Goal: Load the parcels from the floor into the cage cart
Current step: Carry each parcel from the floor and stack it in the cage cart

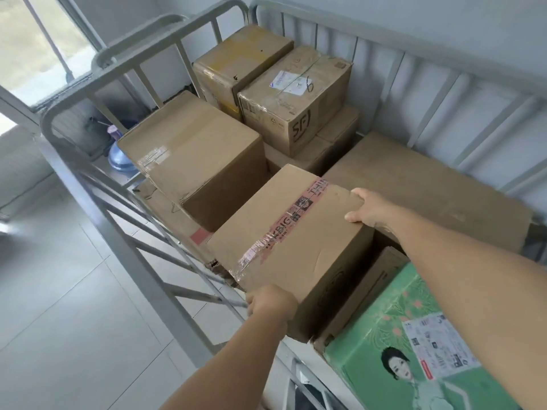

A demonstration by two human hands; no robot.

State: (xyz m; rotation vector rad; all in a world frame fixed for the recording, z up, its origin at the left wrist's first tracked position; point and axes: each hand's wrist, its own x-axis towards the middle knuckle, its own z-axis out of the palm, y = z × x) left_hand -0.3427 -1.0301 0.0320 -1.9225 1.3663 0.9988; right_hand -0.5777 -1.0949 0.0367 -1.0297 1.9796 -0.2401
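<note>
A brown cardboard parcel with pink printed tape [291, 247] sits inside the grey metal cage cart [124, 65], tilted among other boxes. My left hand [270, 303] grips its near corner at the cart's left rail. My right hand [365, 210] holds its far right corner, fingers curled over the top edge. The parcel's underside is hidden.
Several other parcels fill the cart: a large plain box [195, 158], an SF-marked box [296, 99], a yellow-taped box [242, 59], a long flat box [423, 187] and a green printed box [414, 344]. A blue water bottle [118, 156] stands outside the left rail. Grey tiled floor [59, 291] lies to the left.
</note>
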